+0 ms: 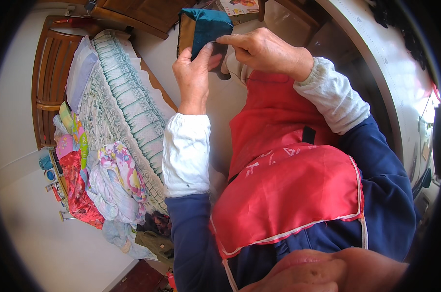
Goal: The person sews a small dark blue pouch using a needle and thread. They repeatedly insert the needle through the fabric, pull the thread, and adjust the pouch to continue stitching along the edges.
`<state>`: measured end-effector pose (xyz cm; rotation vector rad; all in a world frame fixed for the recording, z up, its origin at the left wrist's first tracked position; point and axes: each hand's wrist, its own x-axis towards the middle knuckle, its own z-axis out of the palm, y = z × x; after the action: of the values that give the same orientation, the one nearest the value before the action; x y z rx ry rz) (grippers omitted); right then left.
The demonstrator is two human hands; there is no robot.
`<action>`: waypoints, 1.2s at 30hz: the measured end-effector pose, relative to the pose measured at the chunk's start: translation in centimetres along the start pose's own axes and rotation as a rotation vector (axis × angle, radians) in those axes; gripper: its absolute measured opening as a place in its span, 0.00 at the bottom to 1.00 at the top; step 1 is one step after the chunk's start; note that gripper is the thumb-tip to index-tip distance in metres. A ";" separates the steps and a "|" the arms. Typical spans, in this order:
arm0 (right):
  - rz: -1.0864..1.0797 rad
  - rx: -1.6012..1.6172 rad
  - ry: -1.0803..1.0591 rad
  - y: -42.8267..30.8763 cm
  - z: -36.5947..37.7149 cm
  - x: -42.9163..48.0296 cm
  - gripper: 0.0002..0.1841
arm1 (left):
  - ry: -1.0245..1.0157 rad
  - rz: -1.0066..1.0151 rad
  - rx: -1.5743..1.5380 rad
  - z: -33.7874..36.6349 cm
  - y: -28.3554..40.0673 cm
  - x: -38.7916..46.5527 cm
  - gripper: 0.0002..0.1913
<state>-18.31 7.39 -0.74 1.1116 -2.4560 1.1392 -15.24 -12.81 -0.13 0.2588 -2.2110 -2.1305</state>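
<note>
My left hand (pixel 194 75) grips the lower part of a teal velvet-covered piece (pixel 211 27) with a tan side panel, its thumb on the front face near the lower edge. My right hand (pixel 266 49) reaches across from the right, its index finger extended to the velvet close to my left thumb. A thin dark line, like a needle or thread, shows between that fingertip and the thumb. Dark thread hangs below the right hand toward the red apron (pixel 286 175). The curled fingers of the right hand are partly hidden, so what they hold is unclear.
At the left stands a bed with a patterned cover (pixel 129 95), a wooden headboard (pixel 56 87) and heaped clothes (pixel 114 189). A wooden cabinet (pixel 140 14) is beyond it. Past the velvet piece lies a printed box (pixel 240 7). A pale curved surface (pixel 381 69) runs along the right.
</note>
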 end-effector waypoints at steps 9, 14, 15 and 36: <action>0.012 0.014 -0.012 -0.1 0.1 0.0 0.20 | -0.002 -0.003 -0.012 0.0 -0.1 -0.1 0.12; 0.013 0.006 -0.026 -0.1 0.1 0.1 0.21 | 0.006 -0.001 0.003 0.1 0.0 -0.1 0.11; 0.013 0.005 -0.025 -0.2 0.1 0.1 0.21 | 0.006 -0.003 0.002 0.1 0.0 -0.1 0.11; 0.107 -0.027 0.088 -0.8 1.4 0.4 0.10 | 0.155 0.178 0.234 0.6 -0.7 -0.2 0.12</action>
<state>-17.87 5.78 -1.03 0.9129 -2.4810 1.1551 -15.10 -12.21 -0.81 0.2198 -2.2956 -1.7044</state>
